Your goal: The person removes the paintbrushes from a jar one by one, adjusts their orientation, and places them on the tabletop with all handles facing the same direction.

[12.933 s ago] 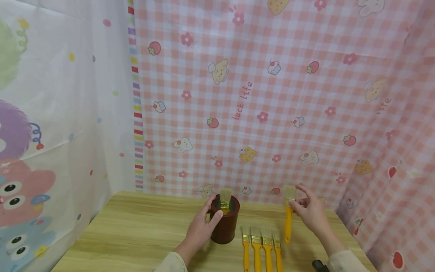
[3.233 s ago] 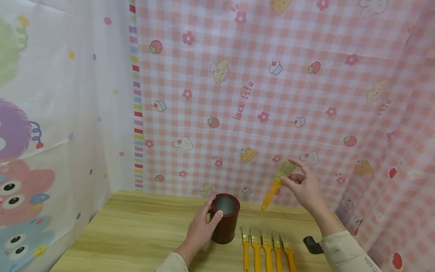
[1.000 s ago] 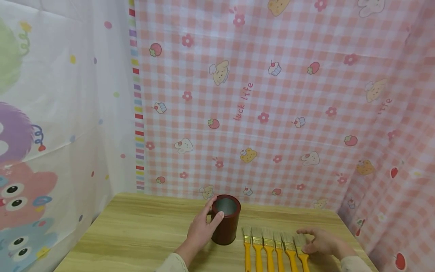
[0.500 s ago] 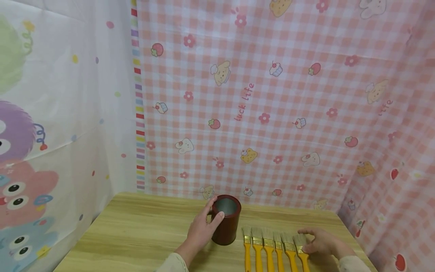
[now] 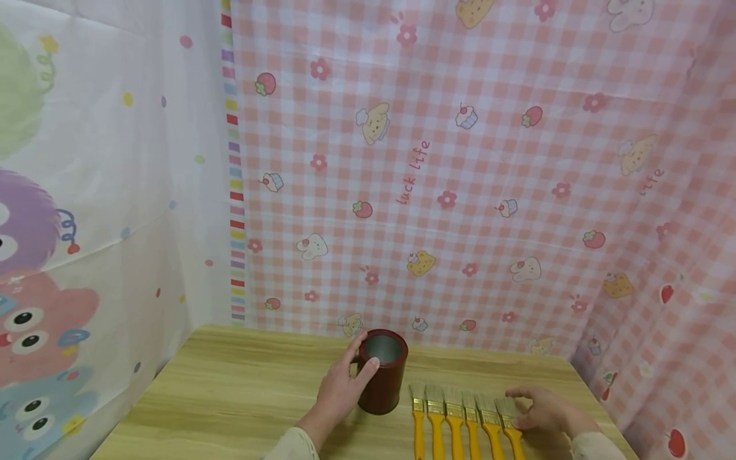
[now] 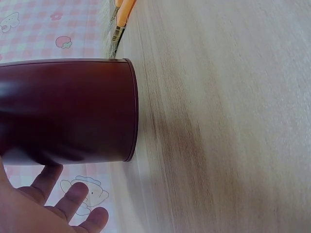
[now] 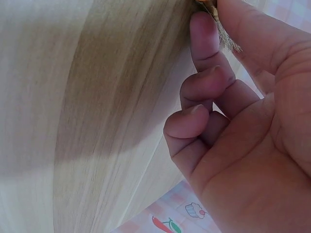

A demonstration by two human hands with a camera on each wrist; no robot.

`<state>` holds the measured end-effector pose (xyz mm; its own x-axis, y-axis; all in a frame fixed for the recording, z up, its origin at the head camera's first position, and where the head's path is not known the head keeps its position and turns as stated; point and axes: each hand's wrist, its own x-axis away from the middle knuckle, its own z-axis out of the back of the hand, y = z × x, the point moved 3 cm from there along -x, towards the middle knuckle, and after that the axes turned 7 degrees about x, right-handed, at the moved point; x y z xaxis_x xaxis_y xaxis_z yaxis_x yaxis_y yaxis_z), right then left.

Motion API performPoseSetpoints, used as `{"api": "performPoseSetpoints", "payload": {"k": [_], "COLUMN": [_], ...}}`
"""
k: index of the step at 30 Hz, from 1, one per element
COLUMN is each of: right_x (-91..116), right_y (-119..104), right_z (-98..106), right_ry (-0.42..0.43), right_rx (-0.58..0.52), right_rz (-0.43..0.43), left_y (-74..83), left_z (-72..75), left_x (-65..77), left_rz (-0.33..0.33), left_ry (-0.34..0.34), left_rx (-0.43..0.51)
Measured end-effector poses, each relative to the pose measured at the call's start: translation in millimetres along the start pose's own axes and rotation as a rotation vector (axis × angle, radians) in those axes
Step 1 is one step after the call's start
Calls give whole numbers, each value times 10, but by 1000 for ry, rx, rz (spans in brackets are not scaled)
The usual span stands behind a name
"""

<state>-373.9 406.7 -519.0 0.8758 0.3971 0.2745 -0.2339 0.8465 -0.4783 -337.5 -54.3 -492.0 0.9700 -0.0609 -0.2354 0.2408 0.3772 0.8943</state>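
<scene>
My left hand point(image 5: 343, 383) holds a dark red cylindrical cup point(image 5: 382, 386) upright on the wooden table, thumb at the rim and fingers at its far left side. Its grey inside shows no brush. In the left wrist view the cup point(image 6: 68, 111) fills the upper left, above my bent fingers point(image 6: 73, 199). At the right, my right hand point(image 5: 543, 410) pinches the rightmost paintbrush point(image 5: 513, 441) near its metal band, the brush lying at the end of the row. The right wrist view shows its bristles point(image 7: 224, 39) between thumb and fingertips; its handle is mostly out of that view.
Several yellow-handled paintbrushes point(image 5: 454, 429) lie side by side right of the cup, bristles toward the back. The wooden tabletop point(image 5: 247, 390) meets a pink checked cloth point(image 5: 402, 243) behind and at the right. A white patterned cloth point(image 5: 115, 255) hangs at the left.
The brush once standing in the cup is out. My right hand has carried brushes over to the row's right end and lowered the last one there. The left hand has stayed on the cup.
</scene>
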Motion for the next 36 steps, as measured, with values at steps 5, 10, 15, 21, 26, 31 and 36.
{"api": "performPoseSetpoints", "payload": {"k": [5, 10, 15, 21, 26, 31, 36], "right_x": [-199, -152, 108, 23, -332, -535, -471], "right_y": [407, 342, -262, -46, 756, 1130, 1035], "right_z": [-70, -50, 14, -5, -158, -252, -259], "right_ry": [-8, -21, 33, 7, 9, 34, 49], "right_rx": [-8, 20, -60, 9, -38, -130, -118], "right_rz": [-3, -10, -94, -61, -89, -133, -126], "left_y": [20, 24, 27, 37, 21, 0, -7], "left_z": [7, 10, 7, 2, 0, -6, -8], "left_x": [10, 10, 7, 8, 8, 4, 4], "left_rz": [-16, -2, 8, 5, 13, 13, 15], "left_ry": [-4, -3, -6, -3, 5, 3, 2], "left_rx": [4, 7, 2, -4, -3, -1, -4]}}
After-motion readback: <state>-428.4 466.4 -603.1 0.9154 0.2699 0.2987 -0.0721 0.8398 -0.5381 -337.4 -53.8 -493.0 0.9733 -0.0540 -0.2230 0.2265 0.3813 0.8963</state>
